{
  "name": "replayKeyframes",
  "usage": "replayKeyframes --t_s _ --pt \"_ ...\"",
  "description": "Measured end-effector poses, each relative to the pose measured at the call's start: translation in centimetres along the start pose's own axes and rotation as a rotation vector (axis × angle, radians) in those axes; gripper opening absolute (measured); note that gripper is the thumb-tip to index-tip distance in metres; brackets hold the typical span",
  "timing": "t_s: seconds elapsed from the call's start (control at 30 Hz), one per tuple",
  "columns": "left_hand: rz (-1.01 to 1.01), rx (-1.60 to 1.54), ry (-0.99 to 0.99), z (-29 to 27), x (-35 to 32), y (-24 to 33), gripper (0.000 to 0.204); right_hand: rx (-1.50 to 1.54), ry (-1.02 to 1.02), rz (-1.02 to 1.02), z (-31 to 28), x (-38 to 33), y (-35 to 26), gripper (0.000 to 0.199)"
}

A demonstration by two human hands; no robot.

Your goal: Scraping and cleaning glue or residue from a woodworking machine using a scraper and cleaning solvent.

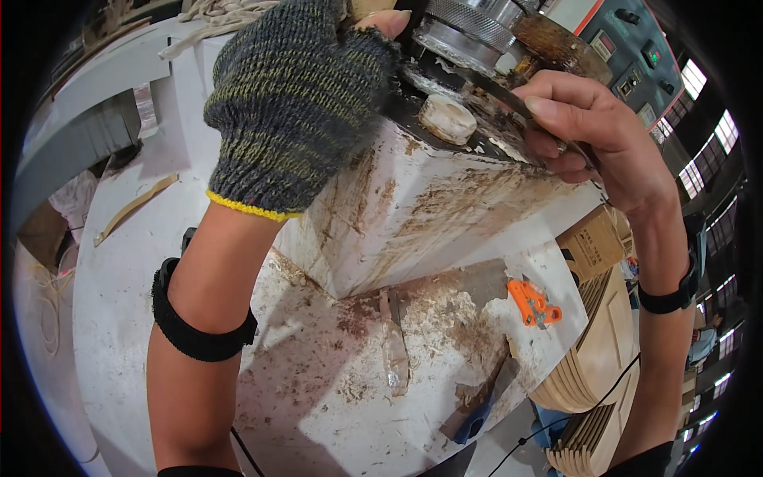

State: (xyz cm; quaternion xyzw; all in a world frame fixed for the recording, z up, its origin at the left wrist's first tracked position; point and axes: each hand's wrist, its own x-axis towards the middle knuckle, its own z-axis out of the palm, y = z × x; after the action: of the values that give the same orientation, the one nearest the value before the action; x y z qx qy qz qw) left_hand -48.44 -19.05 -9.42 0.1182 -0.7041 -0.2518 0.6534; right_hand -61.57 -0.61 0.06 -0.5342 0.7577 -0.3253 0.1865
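My left hand (298,103), in a dark grey knitted glove with a yellow cuff, reaches to the top edge beside the machine. Its thumb tip is bare; the other fingers are hidden. A tan piece (367,8) shows beside that thumb. My bare right hand (574,119) is closed on a thin dark metal blade (502,94), thumb against its flat. The blade slants toward the knurled metal collar (465,36) over the machine's dirty top. Between the hands a whitish round knob (447,119) sits on the crusted edge of the white machine housing (397,207).
Dried flakes cover the white table (318,397). On it lie an orange tool (534,304), a flat scraper with a blue handle (477,417) and a dirty strip (393,342). Curved wood panels (584,358) and a cardboard box (592,242) stand right. A control panel (636,56) rises upper right.
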Motion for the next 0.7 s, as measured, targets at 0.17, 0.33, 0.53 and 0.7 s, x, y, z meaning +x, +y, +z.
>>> replayKeyframes --t_s 0.17,0.33,0.53,0.7 --pt "0.045 -0.031 -0.045 -0.1 -0.4 -0.2 0.026 -0.017 0.0 0.094 0.1 -0.5 -0.2 0.022" --pt "0.073 0.065 -0.006 0.4 -0.6 -2.0 0.039 -0.242 0.06 -0.134 0.6 -0.9 -0.1 0.026" --pt "0.032 0.006 0.01 0.7 -0.3 -2.0 0.036 -0.441 0.348 -0.414 4.1 -1.8 1.4 0.022" --pt "0.056 0.071 -0.007 0.6 -0.4 -2.2 0.036 -0.428 0.38 -0.353 4.7 -1.4 0.6 0.023"
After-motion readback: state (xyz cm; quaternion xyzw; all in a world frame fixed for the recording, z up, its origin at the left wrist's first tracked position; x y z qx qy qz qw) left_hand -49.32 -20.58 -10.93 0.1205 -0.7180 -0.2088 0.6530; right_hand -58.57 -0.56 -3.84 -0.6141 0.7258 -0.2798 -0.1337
